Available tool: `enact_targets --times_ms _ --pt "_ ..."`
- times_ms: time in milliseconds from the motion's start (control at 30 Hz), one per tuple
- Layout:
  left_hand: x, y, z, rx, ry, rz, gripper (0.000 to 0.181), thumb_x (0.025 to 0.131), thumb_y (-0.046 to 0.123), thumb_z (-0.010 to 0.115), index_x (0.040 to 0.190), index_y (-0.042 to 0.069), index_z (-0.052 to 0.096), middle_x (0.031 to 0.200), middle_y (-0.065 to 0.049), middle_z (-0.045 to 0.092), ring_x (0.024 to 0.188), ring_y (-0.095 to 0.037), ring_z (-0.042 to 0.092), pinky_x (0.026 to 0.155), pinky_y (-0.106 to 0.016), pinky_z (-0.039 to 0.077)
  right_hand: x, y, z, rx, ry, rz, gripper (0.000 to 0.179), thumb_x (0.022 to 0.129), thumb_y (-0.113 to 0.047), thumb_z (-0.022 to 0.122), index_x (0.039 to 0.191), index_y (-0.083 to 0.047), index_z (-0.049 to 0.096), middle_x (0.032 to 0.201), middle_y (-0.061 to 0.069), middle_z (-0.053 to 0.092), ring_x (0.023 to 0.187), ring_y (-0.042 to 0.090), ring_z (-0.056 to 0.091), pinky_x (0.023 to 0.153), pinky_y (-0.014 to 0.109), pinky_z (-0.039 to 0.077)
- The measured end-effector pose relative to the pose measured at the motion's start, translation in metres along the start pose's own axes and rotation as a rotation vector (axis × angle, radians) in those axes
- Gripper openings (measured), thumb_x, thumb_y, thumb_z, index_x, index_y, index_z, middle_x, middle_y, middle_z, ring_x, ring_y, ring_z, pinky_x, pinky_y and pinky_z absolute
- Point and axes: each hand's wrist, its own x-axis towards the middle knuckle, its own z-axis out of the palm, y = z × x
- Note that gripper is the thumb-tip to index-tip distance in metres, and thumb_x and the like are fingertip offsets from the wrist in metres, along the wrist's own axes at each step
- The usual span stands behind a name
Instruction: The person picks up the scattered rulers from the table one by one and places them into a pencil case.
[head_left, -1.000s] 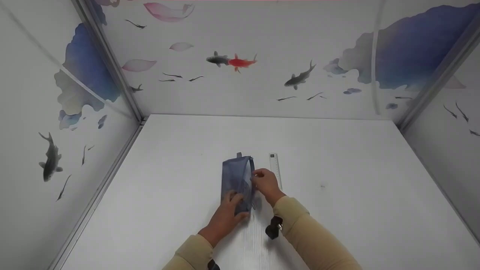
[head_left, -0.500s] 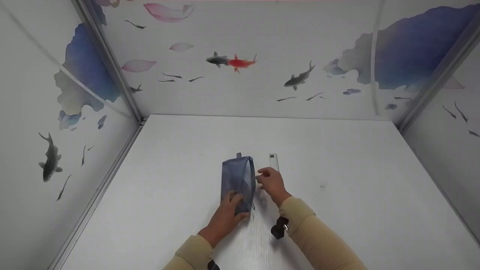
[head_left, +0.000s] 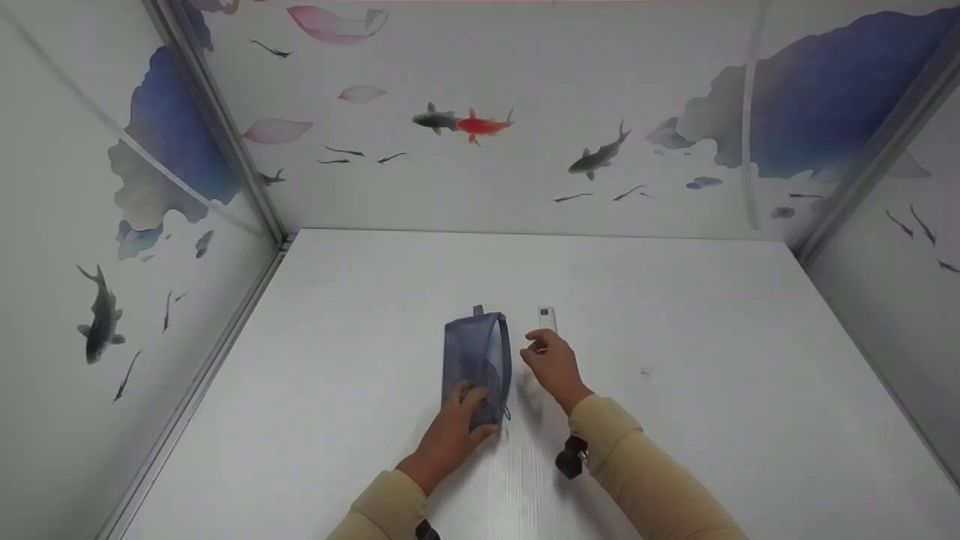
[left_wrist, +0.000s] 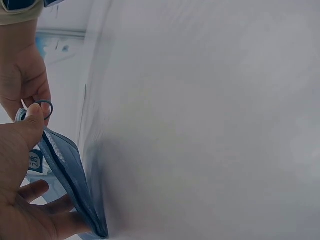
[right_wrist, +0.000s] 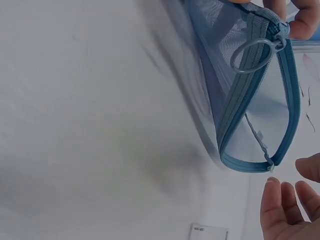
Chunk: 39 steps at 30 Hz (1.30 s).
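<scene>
**Pouch pinned, right hand free**

The left hand (head_left: 450, 435) grips the near end of the blue mesh pouch (head_left: 477, 360) lying on the table (head_left: 675, 315). The right hand (head_left: 553, 365) hovers loosely open, empty, over the ruler (head_left: 547, 318) beside it.

Wide bare surface (head_left: 675, 315) opens to the right and far side, nothing in the way there. Near the middle, the pouch (head_left: 477, 360) and the ruler (head_left: 547, 318) lie just apart, leaving a narrow lane. Walls (head_left: 112, 315) close in left, right and behind.
</scene>
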Motion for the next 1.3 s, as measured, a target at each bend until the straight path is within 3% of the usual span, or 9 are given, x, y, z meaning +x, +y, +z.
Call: enact_targets --times_ms 233,800,1300 --pt "-0.001 0.0 -0.001 -0.003 -0.002 0.004 0.05 0.089 0.032 0.069 0.131 0.016 0.048 0.141 -0.018 0.034 0.127 -0.039 0.046 0.095 -0.047 0.047 0.0 0.002 -0.008 -0.08 0.005 -0.038 0.031 0.088 -0.006 0.065 0.117 0.003 0.059 0.098 0.014 0.062 0.095 0.029 0.061 0.08 0.044 0.051" --pt "-0.001 -0.002 0.001 0.002 0.002 -0.003 0.051 0.089 0.032 0.069 0.133 0.014 0.049 0.143 -0.019 0.034 0.128 -0.039 0.045 0.097 -0.048 0.045 0.004 0.02 -0.02 -0.233 -0.033 0.023 0.044 0.091 -0.014 0.065 0.132 -0.003 0.053 0.122 0.018 0.058 0.114 0.032 0.055 0.094 0.047 0.046" --pt "-0.002 0.002 0.0 0.013 0.008 0.0 0.048 0.089 0.03 0.069 0.13 0.015 0.048 0.141 -0.017 0.036 0.124 -0.036 0.049 0.092 -0.046 0.049 0.008 0.033 -0.029 -0.273 -0.055 0.05 0.056 0.092 -0.018 0.066 0.141 -0.004 0.044 0.136 0.02 0.052 0.124 0.036 0.05 0.1 0.051 0.041"
